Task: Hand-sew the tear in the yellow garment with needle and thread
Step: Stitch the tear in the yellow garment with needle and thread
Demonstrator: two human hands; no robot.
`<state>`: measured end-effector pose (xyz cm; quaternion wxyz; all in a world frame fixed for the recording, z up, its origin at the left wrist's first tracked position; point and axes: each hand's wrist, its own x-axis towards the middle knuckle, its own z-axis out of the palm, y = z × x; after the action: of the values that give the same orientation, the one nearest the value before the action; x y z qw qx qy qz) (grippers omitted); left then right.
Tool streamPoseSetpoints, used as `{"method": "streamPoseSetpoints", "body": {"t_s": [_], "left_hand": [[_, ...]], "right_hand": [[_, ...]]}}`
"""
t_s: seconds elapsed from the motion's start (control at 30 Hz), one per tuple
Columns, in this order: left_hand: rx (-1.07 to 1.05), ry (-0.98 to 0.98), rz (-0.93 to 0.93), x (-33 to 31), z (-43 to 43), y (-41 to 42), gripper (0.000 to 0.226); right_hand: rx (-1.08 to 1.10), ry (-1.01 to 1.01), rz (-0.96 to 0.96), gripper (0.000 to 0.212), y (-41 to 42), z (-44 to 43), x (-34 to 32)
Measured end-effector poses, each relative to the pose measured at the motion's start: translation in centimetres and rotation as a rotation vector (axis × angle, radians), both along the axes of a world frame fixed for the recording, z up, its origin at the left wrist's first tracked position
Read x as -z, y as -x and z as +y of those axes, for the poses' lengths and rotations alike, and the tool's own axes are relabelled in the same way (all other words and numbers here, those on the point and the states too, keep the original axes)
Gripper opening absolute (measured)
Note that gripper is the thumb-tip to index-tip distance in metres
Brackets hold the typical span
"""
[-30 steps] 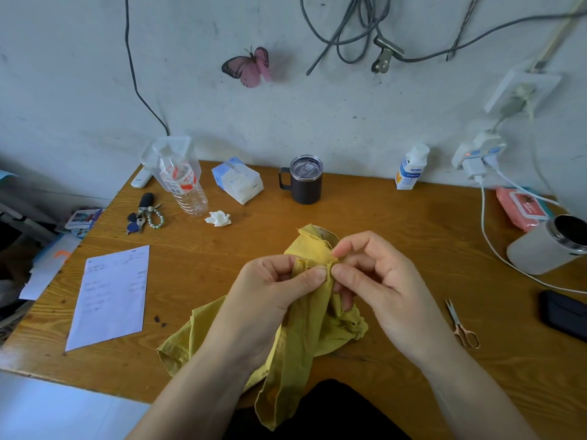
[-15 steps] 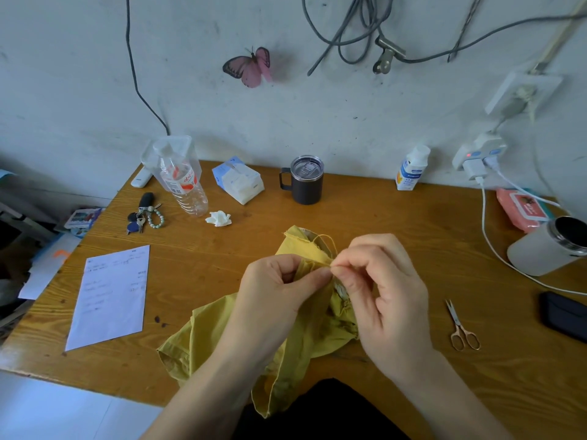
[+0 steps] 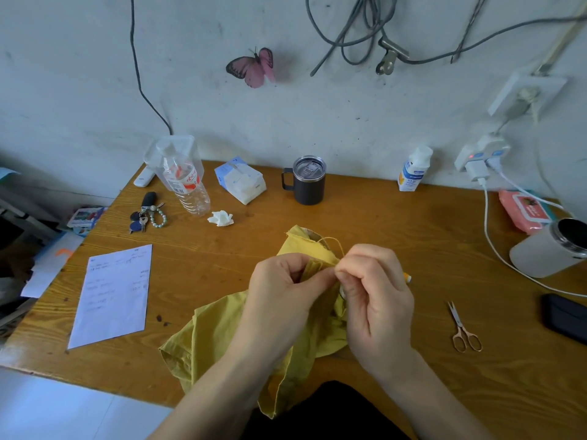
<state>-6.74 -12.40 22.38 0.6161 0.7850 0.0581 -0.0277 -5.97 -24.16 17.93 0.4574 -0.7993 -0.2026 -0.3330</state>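
The yellow garment (image 3: 209,338) lies bunched on the wooden desk (image 3: 365,217) in front of me, one end hanging over the near edge. My left hand (image 3: 282,293) pinches a fold of the cloth between thumb and fingers. My right hand (image 3: 374,290) has its fingers curled and pinches at the same spot, where a loop of yellow thread (image 3: 333,241) rises from the cloth. The needle itself is too small to make out. A small yellow-tipped object (image 3: 407,277) peeks out behind my right hand.
Small scissors (image 3: 462,328) lie to the right, with a black phone (image 3: 565,317), a white tumbler (image 3: 549,249) and a charging cable (image 3: 495,249) beyond. A paper sheet (image 3: 114,293), keys (image 3: 146,214), a bottle (image 3: 184,182), tissues (image 3: 241,184) and a dark mug (image 3: 308,181) sit left and behind.
My right hand curled its fingers and closed in on the fold, and a thread loop now shows above the cloth. The garment's hanging end shifted slightly left.
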Motion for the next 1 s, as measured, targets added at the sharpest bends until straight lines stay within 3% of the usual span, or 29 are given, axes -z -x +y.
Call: {"method": "streamPoseSetpoints", "body": {"t_s": [0.23,0.43,0.6,1.0], "left_hand": [[-0.05,-0.006,0.084,1.8,0.0,0.2,0.022],[-0.144,0.198,0.036,0.9,1.1,0.4,0.012],[-0.185,0.343,0.04,0.0,1.7,0.5,0.013],[-0.241,0.427,0.095,-0.8,2.0,0.1,0.019]], "right_hand": [[-0.086,-0.106,-0.119,0.011,-0.5,0.4,-1.7],[-0.308,-0.878,0.618,0.02,-1.2,-0.9,-3.2],[-0.357,-1.262,0.795,0.022,-1.6,-2.8,-3.3],[-0.215,-1.409,0.738,0.024,-1.1,-6.6,-3.2]]}}
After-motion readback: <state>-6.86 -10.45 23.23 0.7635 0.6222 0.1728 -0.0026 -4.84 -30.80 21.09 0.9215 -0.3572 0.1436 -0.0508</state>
